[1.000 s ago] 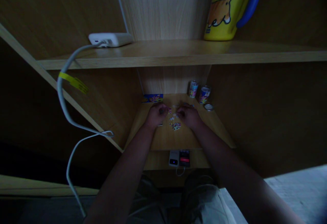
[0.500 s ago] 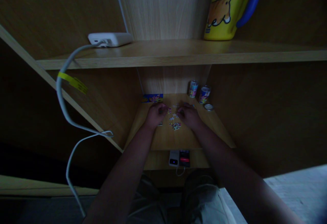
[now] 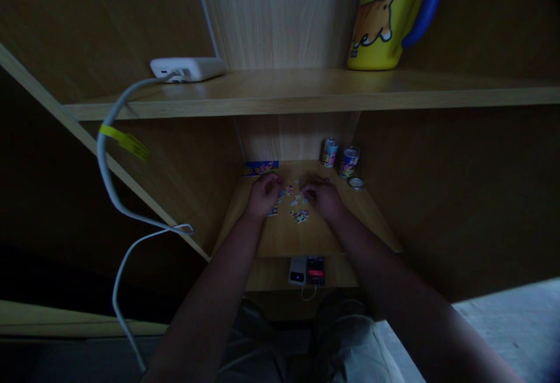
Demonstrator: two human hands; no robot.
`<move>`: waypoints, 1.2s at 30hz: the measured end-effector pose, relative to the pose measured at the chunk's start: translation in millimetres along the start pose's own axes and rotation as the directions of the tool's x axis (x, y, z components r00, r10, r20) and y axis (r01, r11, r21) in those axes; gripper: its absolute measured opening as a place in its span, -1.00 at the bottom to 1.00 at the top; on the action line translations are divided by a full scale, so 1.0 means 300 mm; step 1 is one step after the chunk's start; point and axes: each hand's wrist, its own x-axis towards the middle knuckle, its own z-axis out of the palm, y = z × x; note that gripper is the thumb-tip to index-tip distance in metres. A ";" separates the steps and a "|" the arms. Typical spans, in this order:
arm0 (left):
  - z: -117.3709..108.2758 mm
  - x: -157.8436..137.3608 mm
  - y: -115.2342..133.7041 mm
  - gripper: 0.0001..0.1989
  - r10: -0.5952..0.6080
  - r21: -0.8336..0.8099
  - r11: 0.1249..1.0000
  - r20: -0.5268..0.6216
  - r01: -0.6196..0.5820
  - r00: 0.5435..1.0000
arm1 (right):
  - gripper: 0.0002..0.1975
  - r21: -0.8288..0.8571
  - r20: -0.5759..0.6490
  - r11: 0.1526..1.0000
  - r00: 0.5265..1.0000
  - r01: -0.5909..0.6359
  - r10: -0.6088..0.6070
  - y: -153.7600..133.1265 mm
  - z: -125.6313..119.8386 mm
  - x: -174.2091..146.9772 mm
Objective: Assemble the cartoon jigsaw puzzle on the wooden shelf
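Observation:
Small jigsaw puzzle pieces (image 3: 300,215) lie loose between my hands on the lower shelf board. Just left of them, my left hand (image 3: 263,193) is closed with curled fingers, beside a joined strip of puzzle pieces (image 3: 273,210) that it partly covers. On the other side, my right hand (image 3: 322,196) has bent fingers drawn together at the edge of the loose pieces (image 3: 294,203); its upper fingers are slightly blurred. Whatever either hand holds is too small and dark to make out. A blue picture card (image 3: 261,167) lies behind my left hand.
Two printed cans (image 3: 330,153) (image 3: 349,162) and a round metal lid (image 3: 356,183) are at the back right. Overhead runs a shelf (image 3: 280,103) with a white power adapter (image 3: 188,69), its cable (image 3: 105,173) and a yellow mug (image 3: 378,27). A phone (image 3: 315,270) lies at the front.
My left hand has shifted slightly left, away from the middle pieces, uncovering more of the strip beside it. My right fingers have moved a little over the pieces; the view has shifted slightly.

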 end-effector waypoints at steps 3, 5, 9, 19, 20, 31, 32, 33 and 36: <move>0.000 0.001 0.001 -0.76 -0.015 -0.076 0.997 0.007 0.016 1.000 | -0.88 0.009 0.001 1.000 1.000 0.021 -0.021 -0.011 0.005 -0.005; -0.001 0.005 0.001 -0.69 -0.038 -0.116 0.993 -0.009 0.037 0.999 | -0.90 0.024 0.009 0.998 0.998 0.056 -0.056 -0.020 0.008 -0.008; -0.007 0.015 -0.001 -0.54 -0.089 -0.150 0.986 -0.086 0.075 0.992 | -0.95 0.034 0.015 0.997 0.997 0.073 -0.074 -0.028 0.010 -0.007; -0.001 0.026 -0.010 -0.48 -0.244 -0.358 0.917 -0.159 0.174 0.957 | -0.91 0.143 0.026 0.987 0.996 0.078 -0.083 -0.009 0.008 0.004; 0.000 0.025 -0.006 -0.49 -0.241 -0.359 0.918 -0.158 0.172 0.958 | -0.90 0.150 0.028 0.985 0.996 0.085 -0.090 -0.008 0.009 0.004; -0.006 0.021 0.007 -0.50 -0.216 -0.225 0.957 -0.147 0.180 0.965 | -0.94 0.089 0.033 0.993 0.996 0.075 -0.079 -0.012 -0.014 -0.004; -0.004 0.019 0.003 -0.50 -0.192 -0.186 0.968 -0.135 0.165 0.972 | -0.95 0.063 0.044 0.996 0.997 0.065 -0.068 -0.014 -0.016 -0.007; -0.001 0.016 -0.003 -0.52 -0.166 -0.146 0.978 -0.110 0.149 0.980 | -0.95 0.033 0.053 0.998 0.997 0.052 -0.053 -0.017 -0.017 -0.009; 0.013 0.007 -0.025 -0.58 -0.089 -0.006 0.996 0.023 0.089 0.996 | -0.91 -0.042 0.066 0.999 0.998 0.005 -0.002 -0.026 -0.023 -0.014</move>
